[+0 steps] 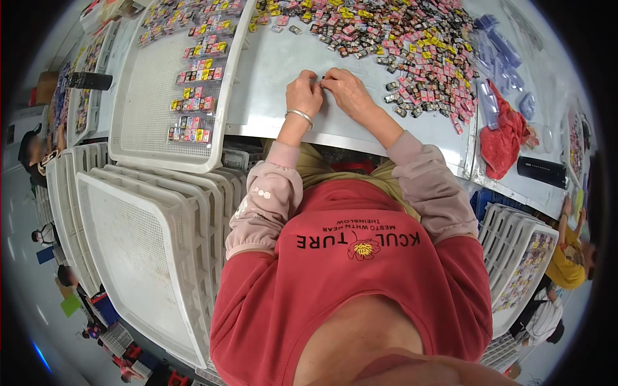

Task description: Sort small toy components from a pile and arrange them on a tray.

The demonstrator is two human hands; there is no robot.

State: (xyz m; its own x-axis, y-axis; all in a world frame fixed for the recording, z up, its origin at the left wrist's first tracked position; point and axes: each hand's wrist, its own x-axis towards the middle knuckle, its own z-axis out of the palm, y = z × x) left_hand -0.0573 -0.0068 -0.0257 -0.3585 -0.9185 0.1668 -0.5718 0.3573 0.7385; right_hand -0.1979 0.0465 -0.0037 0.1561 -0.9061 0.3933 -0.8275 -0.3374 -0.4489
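Note:
My left hand (304,96) and my right hand (348,94) meet over the metal tabletop (264,83), fingertips nearly touching. Both are closed, the fingers pinched around something small and dark that I cannot make out. Beyond and right of my right hand spreads a large heap of small box-shaped pieces (418,58) in pink, black, yellow and white. To the left of my left hand lies a white perforated tray (143,96). Along its right side run rows of clear packs (193,103) filled with similar coloured pieces.
Stacked white trays (138,238) stand at the lower left, more trays (505,244) at the lower right. Clear plastic sleeves (502,48), a red cloth (501,132) and a black cylinder (542,172) lie on the right. Other people work at both sides.

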